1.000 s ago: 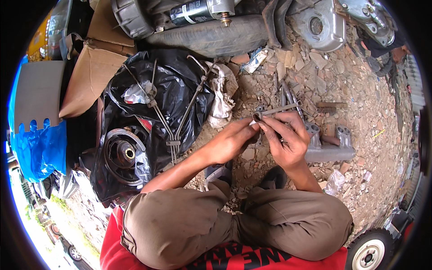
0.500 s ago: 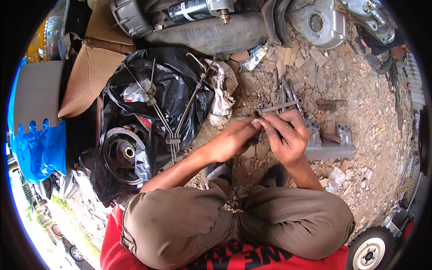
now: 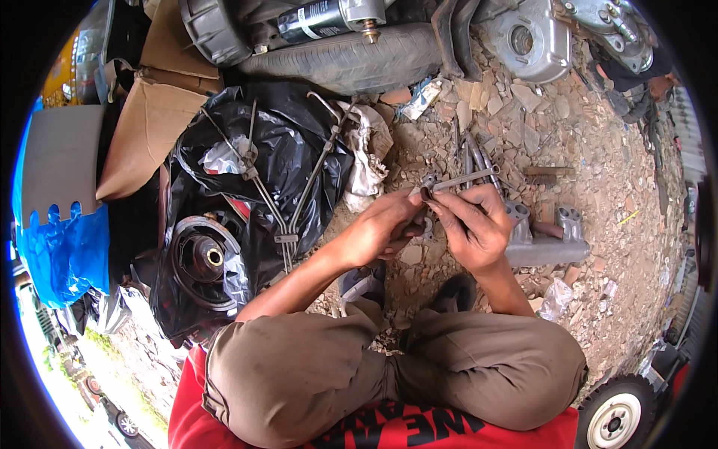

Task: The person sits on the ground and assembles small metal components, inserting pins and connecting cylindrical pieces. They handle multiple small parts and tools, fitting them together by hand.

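Observation:
My two hands meet above the rubble in front of my knees. My left hand [image 3: 385, 228] has its fingers closed at a small dark metal piece, mostly hidden by the fingertips. My right hand [image 3: 479, 224] pinches at the same spot with thumb and forefinger. A slim grey metal bar with a ring at its far right end, like a spanner [image 3: 465, 179], lies across above the right fingers. Its left end meets the small piece between both hands. Which hand bears its weight I cannot tell. Just beyond lie several metal rods [image 3: 479, 153] on the ground.
A grey metal manifold-like casting [image 3: 550, 251] lies right of my right hand. Black plastic sheeting [image 3: 299, 172] with bent metal rods and a round hub [image 3: 213, 258] is at left. A tyre [image 3: 351, 63] and a cardboard box [image 3: 146, 131] stand farther off.
My left fingertips have shifted slightly up and left at the small piece. The right hand and the spanner stay almost in place.

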{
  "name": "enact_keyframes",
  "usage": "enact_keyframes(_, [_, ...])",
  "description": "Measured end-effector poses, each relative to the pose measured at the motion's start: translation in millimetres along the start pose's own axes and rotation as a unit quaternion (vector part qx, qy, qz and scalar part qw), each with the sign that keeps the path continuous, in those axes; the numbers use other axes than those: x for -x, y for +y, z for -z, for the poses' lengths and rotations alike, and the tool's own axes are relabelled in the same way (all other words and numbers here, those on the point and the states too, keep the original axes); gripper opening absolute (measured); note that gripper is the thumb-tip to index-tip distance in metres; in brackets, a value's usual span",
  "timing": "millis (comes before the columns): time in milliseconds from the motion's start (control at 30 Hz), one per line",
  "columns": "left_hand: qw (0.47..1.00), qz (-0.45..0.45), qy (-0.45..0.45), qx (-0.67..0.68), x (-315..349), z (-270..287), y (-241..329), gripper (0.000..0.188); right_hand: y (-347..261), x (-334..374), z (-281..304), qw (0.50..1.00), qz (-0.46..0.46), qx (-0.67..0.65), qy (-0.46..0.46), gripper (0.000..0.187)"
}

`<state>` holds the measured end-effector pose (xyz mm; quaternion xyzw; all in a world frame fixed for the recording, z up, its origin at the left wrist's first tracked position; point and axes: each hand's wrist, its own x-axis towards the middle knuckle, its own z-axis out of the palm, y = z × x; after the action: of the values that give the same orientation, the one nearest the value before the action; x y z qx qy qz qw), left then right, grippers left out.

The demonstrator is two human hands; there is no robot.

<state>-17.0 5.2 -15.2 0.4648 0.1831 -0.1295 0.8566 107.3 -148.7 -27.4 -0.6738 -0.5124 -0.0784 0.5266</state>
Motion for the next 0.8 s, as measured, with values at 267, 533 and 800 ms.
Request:
enact_keyframes(267, [0.994, -0.047, -0.011, -0.099, -2.4, -1.2, -10.7, 0.036, 3.7, -3.1, -1.8, 0.999, 0.024, -0.021, -0.014, 0.029])
enact_keyframes(533, [0.992, -0.125, -0.015, 0.028, 10.5, 7.8, 13.7, 0.046, 50.8, 38.3, -6.7, 0.984, -0.144, 0.046, -0.094, 0.024])
enact_keyframes(800, [0.987, -0.158, -0.009, -0.033, 6.1, 8.3, 6.2, 0.043, 17.1, -4.1, 0.7, 0.996, -0.068, 0.015, 0.054, 0.026])
